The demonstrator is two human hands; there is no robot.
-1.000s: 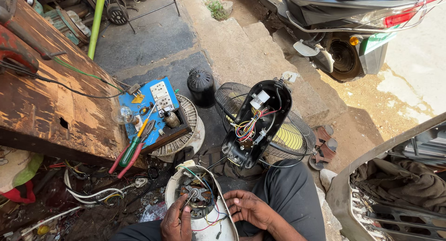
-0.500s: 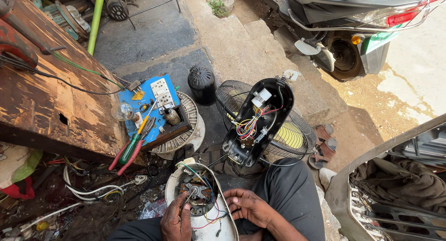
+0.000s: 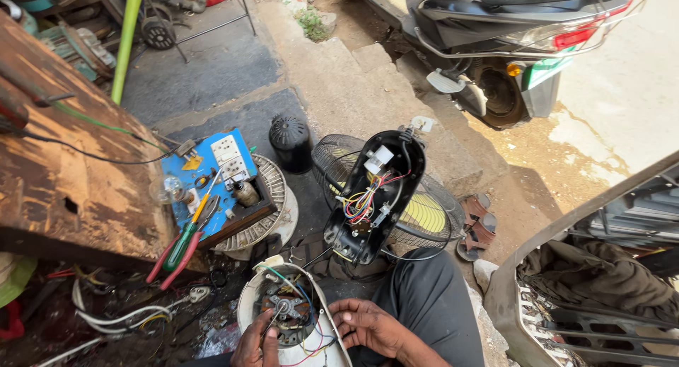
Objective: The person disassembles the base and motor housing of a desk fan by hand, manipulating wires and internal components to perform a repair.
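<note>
Head view showed the white fan motor (image 3: 286, 314) low in the middle, its cover off and wires bare. Left hand (image 3: 256, 347) pinched a thin tool at it with narrow fingers. Right hand (image 3: 368, 324) rested beside, fingers loosely spread. Black fan back (image 3: 375, 197) lay open, unfinished.
</note>
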